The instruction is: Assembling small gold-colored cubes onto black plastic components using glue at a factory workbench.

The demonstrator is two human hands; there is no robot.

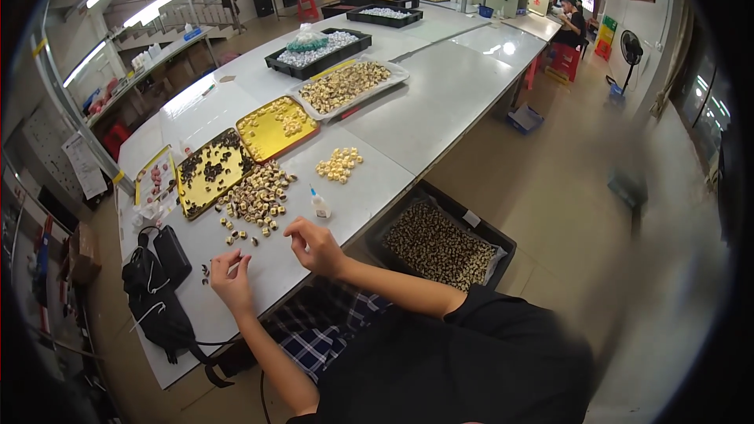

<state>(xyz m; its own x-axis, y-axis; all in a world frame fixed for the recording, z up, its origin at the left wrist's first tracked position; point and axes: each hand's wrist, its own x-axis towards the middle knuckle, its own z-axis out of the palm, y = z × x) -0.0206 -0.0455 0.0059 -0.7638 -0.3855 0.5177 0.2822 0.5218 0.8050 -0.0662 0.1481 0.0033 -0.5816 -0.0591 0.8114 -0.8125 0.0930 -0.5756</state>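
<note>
My left hand point(232, 283) is held over the near edge of the white table, thumb and forefinger brought close together; anything between them is too small to make out. To its right, my right hand point(316, 247) is curled with its fingertips pinched, and what they hold, if anything, is hidden. Just beyond both hands lies a loose pile of small cream-and-dark pieces point(258, 195). A small glue-type bottle point(320, 206) with a blue tip stands beyond my right hand. A few dark pieces point(205, 273) lie beside my left hand.
Behind the pile are a yellow tray of dark pieces point(188, 206), a yellow tray of cream pieces point(263, 141) and a cream heap point(339, 164). A black bag point(161, 314) with cables lies left. A black bin point(503, 255) of pieces stands below the table's right edge. Other people sit far off.
</note>
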